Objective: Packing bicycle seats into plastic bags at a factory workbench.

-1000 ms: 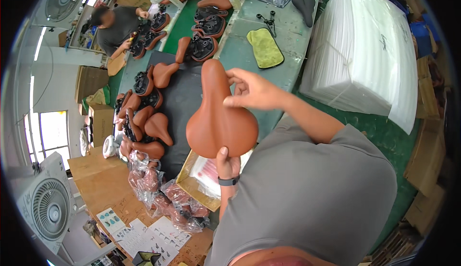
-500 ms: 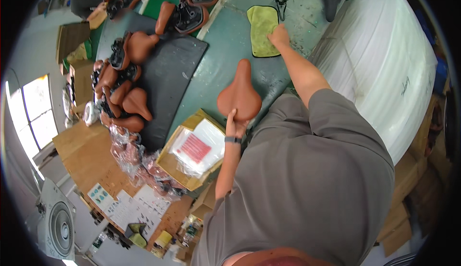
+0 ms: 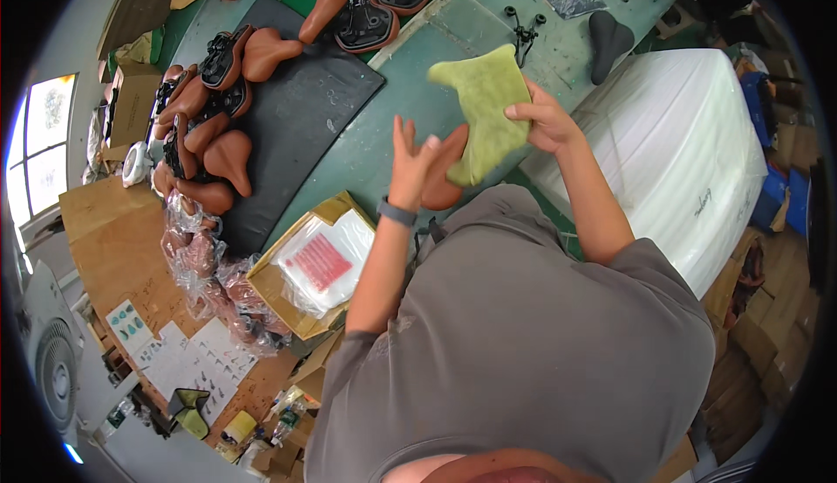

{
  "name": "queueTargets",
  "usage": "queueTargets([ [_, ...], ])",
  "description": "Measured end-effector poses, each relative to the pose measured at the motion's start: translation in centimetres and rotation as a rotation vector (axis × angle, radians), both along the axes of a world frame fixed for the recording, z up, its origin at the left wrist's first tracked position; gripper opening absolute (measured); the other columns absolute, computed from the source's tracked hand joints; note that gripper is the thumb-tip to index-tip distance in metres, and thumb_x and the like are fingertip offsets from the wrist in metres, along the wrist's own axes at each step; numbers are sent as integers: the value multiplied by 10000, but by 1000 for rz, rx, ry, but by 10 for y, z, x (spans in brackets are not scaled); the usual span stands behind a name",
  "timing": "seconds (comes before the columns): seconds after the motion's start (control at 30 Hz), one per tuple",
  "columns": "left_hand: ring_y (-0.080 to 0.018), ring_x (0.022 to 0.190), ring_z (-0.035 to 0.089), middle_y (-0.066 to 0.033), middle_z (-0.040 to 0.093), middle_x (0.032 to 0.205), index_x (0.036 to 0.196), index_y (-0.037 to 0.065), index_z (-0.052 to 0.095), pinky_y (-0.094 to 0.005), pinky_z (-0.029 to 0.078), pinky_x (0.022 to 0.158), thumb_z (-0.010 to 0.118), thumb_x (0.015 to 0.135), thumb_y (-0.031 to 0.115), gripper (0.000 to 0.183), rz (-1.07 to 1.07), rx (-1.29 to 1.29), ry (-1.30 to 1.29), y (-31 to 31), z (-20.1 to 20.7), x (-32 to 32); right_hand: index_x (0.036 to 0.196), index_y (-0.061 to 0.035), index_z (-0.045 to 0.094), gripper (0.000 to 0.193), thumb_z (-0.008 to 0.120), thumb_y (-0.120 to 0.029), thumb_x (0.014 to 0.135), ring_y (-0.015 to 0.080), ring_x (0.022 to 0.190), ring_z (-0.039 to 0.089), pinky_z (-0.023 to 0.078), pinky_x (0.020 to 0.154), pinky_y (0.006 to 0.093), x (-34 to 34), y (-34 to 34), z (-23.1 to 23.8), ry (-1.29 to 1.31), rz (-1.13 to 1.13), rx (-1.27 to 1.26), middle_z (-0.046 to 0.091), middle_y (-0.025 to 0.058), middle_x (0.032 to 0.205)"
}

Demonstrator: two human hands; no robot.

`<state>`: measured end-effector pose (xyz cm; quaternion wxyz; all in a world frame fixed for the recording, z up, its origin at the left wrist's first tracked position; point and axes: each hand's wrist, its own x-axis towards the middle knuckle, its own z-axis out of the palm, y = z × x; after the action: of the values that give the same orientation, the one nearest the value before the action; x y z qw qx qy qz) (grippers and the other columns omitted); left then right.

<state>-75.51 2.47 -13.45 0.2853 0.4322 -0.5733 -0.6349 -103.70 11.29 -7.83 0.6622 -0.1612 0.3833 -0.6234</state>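
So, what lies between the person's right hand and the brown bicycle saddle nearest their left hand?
The green cloth, held by the right hand: in the head view it hangs across that stretch and hides part of the bicycle saddle.

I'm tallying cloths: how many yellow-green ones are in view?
2: one cloth in the right hand, one crumpled cloth by the paper sheets at lower left. Others may be hidden.

Glare whitens the window (image 3: pixel 47 139); dark edges bend.
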Motion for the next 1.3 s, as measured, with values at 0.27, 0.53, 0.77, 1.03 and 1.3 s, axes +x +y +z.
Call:
queueTargets([
  [0.27,-262,1455,596,-113,592,1593,1630,15,423,-440,488,1220,655,1121,139,573,-316,1016,608,22,38,29,1480,-22,594,437,692,-110,1063,218,1191,751,634,993,376,27,45,67,-83,-140,143,735,118,1342],
  [0.53,-168,1084,749,-123,755,1225,1488,57,518,-336,611,962,678,1067,-27,458,-181,619,406,-2,48,30,1420,9,629,354,648,-143,1101,216,1119,764,648,950,385,-28,51,54,314,-127,305,750,116,1279],
  [0.77,-235,1169,692,-221,749,1303,947,-26,722,-355,527,1023,553,880,-191,246,-135,-345,474,-59,164,-25,1231,8,678,231,508,-16,1077,205,1094,722,589,984,353,-162,39,74,122,-22,-311,717,97,1209],
  [1.03,-113,1094,611,-153,644,1474,1182,-11,732,-276,518,904,680,913,-155,309,42,-300,211,-75,133,-138,1376,-18,604,487,782,42,927,131,1077,692,562,944,291,-216,-39,64,552,-75,-113,725,75,1156],
  [1.3,-79,920,540,-6,610,1098,1346,10,596,-247,477,789,845,863,-45,546,473,-99,125,-77,114,-294,1291,32,702,416,874,-82,930,123,914,730,603,821,286,-247,-95,31,452,-239,78,772,64,1064],
])
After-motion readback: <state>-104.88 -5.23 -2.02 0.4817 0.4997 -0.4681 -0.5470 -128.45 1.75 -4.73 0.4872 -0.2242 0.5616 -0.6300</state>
